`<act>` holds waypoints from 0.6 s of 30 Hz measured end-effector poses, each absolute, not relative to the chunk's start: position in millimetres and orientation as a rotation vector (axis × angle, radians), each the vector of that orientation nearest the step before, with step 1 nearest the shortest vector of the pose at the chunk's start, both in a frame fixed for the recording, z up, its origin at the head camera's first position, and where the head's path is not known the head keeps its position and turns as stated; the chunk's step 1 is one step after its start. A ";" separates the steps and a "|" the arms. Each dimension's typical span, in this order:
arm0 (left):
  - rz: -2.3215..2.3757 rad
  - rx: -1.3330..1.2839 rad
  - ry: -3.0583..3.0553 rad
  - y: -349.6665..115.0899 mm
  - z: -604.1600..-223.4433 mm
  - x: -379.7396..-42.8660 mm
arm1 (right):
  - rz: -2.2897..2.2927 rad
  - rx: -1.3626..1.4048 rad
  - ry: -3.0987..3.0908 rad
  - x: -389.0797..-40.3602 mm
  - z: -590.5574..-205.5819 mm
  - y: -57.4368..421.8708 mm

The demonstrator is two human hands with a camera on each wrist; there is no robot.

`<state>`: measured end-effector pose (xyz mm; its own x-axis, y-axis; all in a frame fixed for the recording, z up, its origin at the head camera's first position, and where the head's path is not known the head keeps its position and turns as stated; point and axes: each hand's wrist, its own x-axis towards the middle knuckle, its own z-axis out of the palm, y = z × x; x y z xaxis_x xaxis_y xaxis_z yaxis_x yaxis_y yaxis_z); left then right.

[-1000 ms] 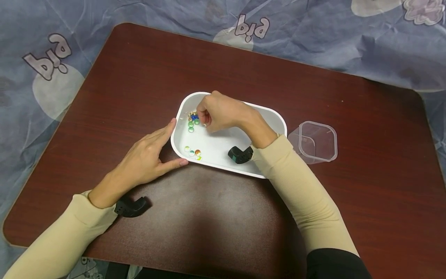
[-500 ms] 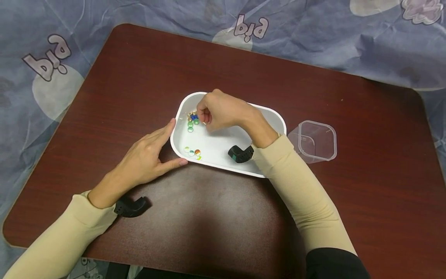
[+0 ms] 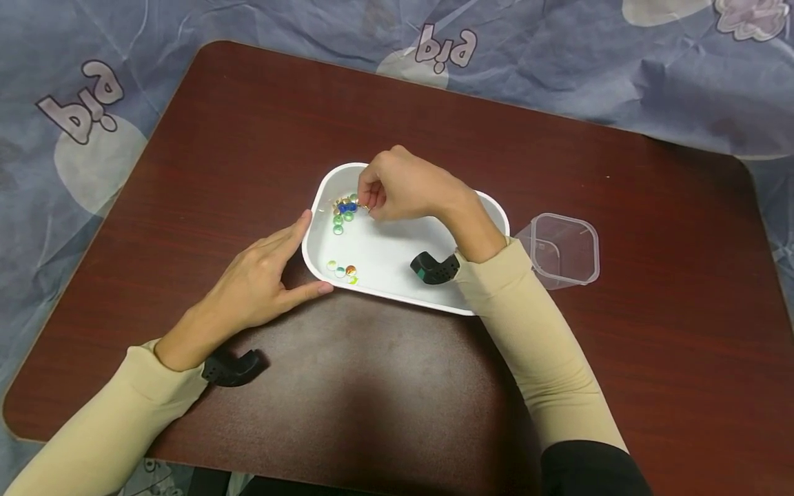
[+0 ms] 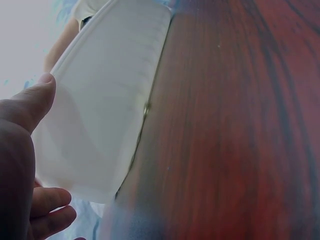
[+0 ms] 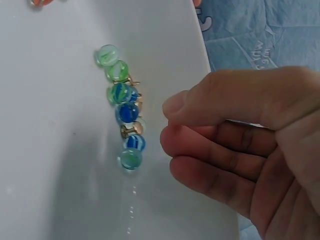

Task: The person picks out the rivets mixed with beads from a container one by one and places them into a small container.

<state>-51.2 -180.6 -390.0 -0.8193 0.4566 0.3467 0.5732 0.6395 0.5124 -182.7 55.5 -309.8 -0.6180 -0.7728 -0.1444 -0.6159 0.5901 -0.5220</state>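
Note:
A white tray (image 3: 397,275) holds glass marbles and gold pushpins. My right hand (image 3: 412,186) is over its far side, thumb and fingertips together beside a cluster of green and blue marbles (image 5: 127,112). A small gold glint, like a pushpin (image 3: 367,207), shows at those fingertips in the head view; the right wrist view hides it. Gold pushpins (image 5: 131,130) lie among the clustered marbles. My left hand (image 3: 257,279) rests against the tray's left end with extended fingers, its thumb on the near rim.
Several yellow, teal and orange marbles (image 3: 351,271) sit near the tray's front left corner. To the right of the tray stands a clear plastic container (image 3: 566,251) on the brown table (image 3: 397,393). Patterned blue cloth (image 3: 546,62) lies beyond the table's edge.
My right hand has lifted slightly away and to the right, the gold glint moving with its fingertips. More of the blue marbles now show. My left hand has stayed at the tray.

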 end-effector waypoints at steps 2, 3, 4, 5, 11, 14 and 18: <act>-0.930 -0.847 -2.678 -180.8 -389.4 -51.0 | -0.640 -1.125 2.481 -182.9 -306.9 57.6; -0.929 -0.846 -2.679 -180.9 -389.1 -50.9 | -0.654 -1.129 2.492 -183.2 -305.2 58.8; -0.929 -0.844 -2.682 -180.6 -388.9 -51.1 | -0.668 -1.131 2.505 -183.6 -303.3 60.6; -0.930 -0.841 -2.684 -180.4 -388.8 -51.3 | -0.683 -1.130 2.517 -184.0 -301.0 62.5; -0.911 -0.844 -2.696 -179.9 -386.9 -52.0 | -0.726 -1.118 2.600 -180.9 -286.8 75.3; -0.911 -0.843 -2.708 -179.8 -387.2 -52.0 | -0.729 -1.107 2.634 -177.5 -282.2 82.2; -0.912 -0.827 -2.729 -180.7 -388.2 -50.9 | -0.733 -1.073 2.671 -172.4 -278.1 89.7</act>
<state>-50.9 -180.7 -388.2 -0.8372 0.4562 0.3016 0.5459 0.6636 0.5114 -172.4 89.7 -278.1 -0.7262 -0.6871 0.0238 -0.6031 0.6201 -0.5018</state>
